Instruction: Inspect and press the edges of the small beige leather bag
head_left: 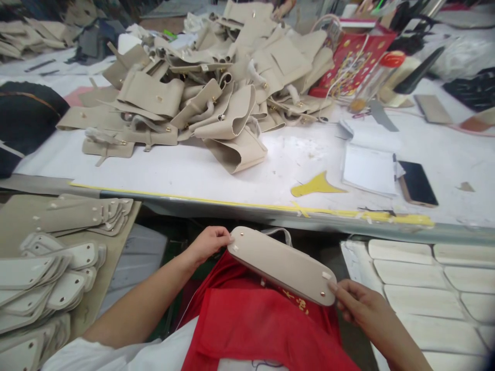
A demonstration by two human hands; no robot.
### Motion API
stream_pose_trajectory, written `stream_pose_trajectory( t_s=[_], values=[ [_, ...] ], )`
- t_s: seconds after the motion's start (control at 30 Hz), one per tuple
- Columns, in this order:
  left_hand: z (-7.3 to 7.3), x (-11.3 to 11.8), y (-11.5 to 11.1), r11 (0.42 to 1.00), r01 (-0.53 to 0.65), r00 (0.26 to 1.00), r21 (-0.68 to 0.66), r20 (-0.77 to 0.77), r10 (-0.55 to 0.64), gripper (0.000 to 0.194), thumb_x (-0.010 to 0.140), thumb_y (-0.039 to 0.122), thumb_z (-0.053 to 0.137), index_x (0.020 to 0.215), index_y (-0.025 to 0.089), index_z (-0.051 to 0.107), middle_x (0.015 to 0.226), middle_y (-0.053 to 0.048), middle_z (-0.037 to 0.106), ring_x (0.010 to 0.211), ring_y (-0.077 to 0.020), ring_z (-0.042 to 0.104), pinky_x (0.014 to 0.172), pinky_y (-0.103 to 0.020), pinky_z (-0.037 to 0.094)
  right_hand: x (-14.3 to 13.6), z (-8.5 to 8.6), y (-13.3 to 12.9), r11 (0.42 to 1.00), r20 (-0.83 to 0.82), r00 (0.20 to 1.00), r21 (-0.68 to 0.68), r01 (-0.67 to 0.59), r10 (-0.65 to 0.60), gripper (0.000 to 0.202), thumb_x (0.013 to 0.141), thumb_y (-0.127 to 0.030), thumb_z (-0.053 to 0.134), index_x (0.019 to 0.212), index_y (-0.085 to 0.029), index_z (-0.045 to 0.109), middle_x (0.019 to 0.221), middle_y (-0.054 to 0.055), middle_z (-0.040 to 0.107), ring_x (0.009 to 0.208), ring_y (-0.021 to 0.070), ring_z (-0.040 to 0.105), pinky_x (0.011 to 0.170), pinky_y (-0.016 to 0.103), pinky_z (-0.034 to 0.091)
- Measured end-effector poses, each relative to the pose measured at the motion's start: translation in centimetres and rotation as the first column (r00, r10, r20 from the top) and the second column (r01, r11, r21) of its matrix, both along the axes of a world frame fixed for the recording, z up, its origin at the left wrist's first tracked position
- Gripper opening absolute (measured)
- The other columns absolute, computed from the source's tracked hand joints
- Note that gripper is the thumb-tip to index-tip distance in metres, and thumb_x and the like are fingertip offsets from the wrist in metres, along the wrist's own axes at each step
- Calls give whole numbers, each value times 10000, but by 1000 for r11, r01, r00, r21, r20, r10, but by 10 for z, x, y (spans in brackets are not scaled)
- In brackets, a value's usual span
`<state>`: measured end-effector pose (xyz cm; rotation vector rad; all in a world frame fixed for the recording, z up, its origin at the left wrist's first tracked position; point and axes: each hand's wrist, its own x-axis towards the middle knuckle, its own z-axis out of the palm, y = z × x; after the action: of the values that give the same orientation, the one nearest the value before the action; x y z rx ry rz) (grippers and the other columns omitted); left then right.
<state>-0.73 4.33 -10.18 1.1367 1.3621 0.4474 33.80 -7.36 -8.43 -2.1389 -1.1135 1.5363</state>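
I judge the handling step is on: my left hand (207, 243) pinches the ten o'clock end of the long oval beige leather panel with brass studs (282, 265); my right hand (358, 304) grips its four o'clock end; it hangs over the red cloth apron (255, 324); the next move calls for a steady two-ended hold.
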Motion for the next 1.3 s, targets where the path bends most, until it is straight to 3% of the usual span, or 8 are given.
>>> stream_pose_trajectory(
  t_s=[0.2,0.33,0.4,0.47,0.6,0.67,0.83,1.3],
  values=[
    [2,2,2,969,143,970,201,-224,-97,266,713,390,562,607,146,565,582,13,537,573,-119,460,570,-233,343,-5,6,4,999,16,1000,26,-18,17,455,748,-623,500,581,-200,483,489,-13,502,444,110,443,445,239,315],
    [12,1,-1,866,398,811,303,-557,-178,251,755,397,509,657,175,572,649,-12,562,619,-157,507,587,-254,369,-8,12,2,995,60,998,95,-38,33,410,784,-565,495,608,-195,509,458,-23,501,448,116,476,467,234,348],
    [18,9,-1,752,500,724,431,-683,-90,256,746,413,536,811,176,605,813,-58,604,778,-212,555,709,-300,417,-7,12,1,988,84,995,143,-56,45,386,798,-529,497,618,-189,521,472,-23,523,460,115,495,476,229,353],
    [24,30,-4,587,595,715,549,-696,-74,411,739,441,573,1041,164,580,1055,-118,593,1005,-270,529,888,-372,394,-5,11,-1,984,93,994,168,-64,49,368,805,-501,502,621,-183,528,496,-19,550,461,109,502,483,225,354],
    [26,104,-20,208,774,622,598,-659,-422,764,701,538,634,1317,152,399,1363,-165,420,1260,-309,365,1072,-445,233,-1,10,-4,977,105,993,200,-73,53,350,811,-475,508,633,-176,547,530,-8,585,467,105,509,497,227,352],
    [19,142,-30,94,816,527,571,-666,-528,854,677,569,647,1344,119,360,1383,-192,390,1278,-322,345,1079,-458,219,-1,11,-5,972,134,989,215,-94,66,344,812,-463,511,629,-175,553,538,-2,592,483,109,511,502,232,343],
    [3,189,-43,95,878,437,469,-706,-557,834,625,537,686,1274,82,427,1256,-215,498,1157,-335,470,994,-451,335,1,14,-6,960,207,974,243,-142,92,287,809,-395,533,628,-174,563,564,8,606,532,118,523,516,236,321],
    [7,196,-48,125,868,469,481,-708,-528,724,612,483,668,1199,99,486,1159,-178,558,1066,-317,528,937,-422,388,7,7,-9,939,286,954,292,-180,94,286,801,-371,548,586,-182,548,565,13,596,531,118,499,514,247,284]
  ],
)
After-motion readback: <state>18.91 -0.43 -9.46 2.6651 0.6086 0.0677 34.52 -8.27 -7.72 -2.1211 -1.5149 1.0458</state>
